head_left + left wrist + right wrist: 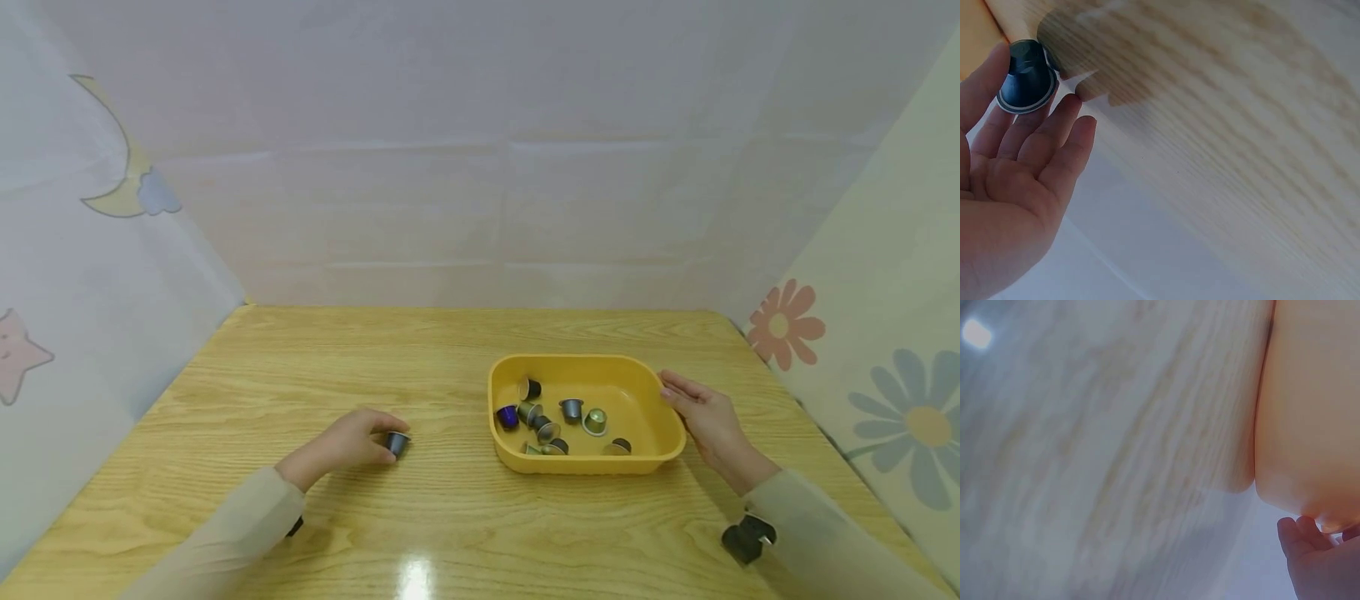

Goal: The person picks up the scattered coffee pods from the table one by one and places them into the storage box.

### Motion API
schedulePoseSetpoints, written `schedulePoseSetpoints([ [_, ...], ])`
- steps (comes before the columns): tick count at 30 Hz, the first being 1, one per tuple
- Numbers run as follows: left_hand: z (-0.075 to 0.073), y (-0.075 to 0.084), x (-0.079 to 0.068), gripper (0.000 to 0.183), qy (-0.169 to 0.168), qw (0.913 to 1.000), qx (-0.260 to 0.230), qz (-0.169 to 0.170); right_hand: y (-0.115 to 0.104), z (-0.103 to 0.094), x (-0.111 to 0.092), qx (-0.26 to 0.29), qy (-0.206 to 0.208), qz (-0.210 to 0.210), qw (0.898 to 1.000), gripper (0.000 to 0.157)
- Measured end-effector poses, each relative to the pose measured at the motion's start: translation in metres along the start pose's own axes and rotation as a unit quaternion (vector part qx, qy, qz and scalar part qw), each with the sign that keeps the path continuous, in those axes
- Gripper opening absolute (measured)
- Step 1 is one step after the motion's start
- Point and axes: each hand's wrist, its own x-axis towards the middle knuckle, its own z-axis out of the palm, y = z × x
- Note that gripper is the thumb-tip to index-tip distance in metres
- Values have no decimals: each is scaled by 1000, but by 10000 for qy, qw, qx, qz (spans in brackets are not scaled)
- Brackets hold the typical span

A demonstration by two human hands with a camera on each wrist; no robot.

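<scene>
In the head view my left hand (pixel 352 442) pinches a dark blue-grey coffee capsule (pixel 397 443) between thumb and fingers, low over the table left of the yellow tub. The left wrist view shows the capsule (pixel 1027 78) with its wide rim towards the palm and the other fingers loosely bent. My right hand (pixel 708 421) grips the right end of the yellow tub (pixel 587 465), thumb at the rim. From the right wrist, fingertips (pixel 1294 534) show against the tub's outer end. Several coffee capsules lie in the tub, among them a purple-blue one (pixel 507 417) and a light green one (pixel 596 420).
The wooden table (pixel 360 350) reaches back to a pale cloth wall (pixel 420 208). Printed cloth sides, with a moon (pixel 123 200) on the left and flowers (pixel 926 425) on the right, border it. A black wrist device (pixel 746 537) sits under the right sleeve.
</scene>
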Motion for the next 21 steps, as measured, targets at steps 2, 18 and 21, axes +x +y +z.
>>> schedulePoseSetpoints([
  [2,0,-1,0,39,18,10000,6,30,0,0,0,84,-9,4,10000,62],
  [18,10,17,8,44,602,9942,-875,-170,2,-2,2,115,-10,45,9999,62],
  [21,14,21,9,43,718,9919,-1029,-180,2,-1,2,79,-11,47,10000,62],
])
